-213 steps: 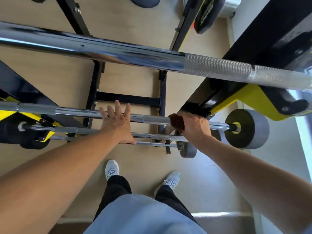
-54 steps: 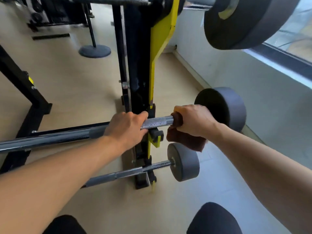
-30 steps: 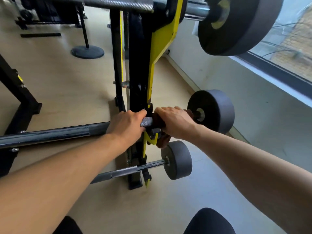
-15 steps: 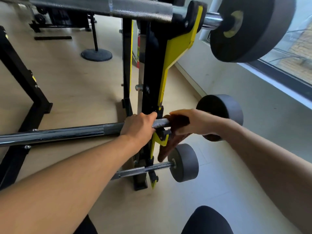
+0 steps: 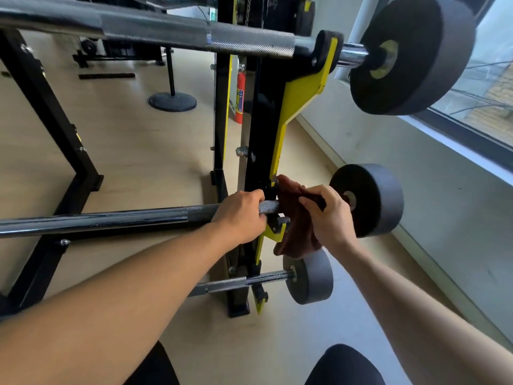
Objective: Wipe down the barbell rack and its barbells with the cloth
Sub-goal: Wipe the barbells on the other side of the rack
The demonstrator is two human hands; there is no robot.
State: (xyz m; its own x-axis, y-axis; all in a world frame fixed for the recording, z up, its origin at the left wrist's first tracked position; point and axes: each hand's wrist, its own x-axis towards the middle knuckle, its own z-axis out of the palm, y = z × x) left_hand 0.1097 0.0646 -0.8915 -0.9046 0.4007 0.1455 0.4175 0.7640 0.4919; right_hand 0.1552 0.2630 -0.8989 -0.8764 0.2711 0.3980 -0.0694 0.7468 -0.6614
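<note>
Both hands at barbell (image 5: 111, 219); right hand (image 5: 330, 215) apparently pinches cloth (image 5: 294, 218).

A gym: a black-and-yellow barbell rack (image 5: 266, 129) holds weighted barbells (image 5: 155, 33) over pale flooring.

Both forearms are bare, with no sleeves, watch or rings showing on the left hand (image 5: 241, 215) or right hand (image 5: 329, 215). At the lower edge of the frame, both knees (image 5: 344, 365) are covered in black fabric.

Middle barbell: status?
Left hand grips middle barbell. Right hand holds cloth at the rack hook. Nothing in the way.
</note>
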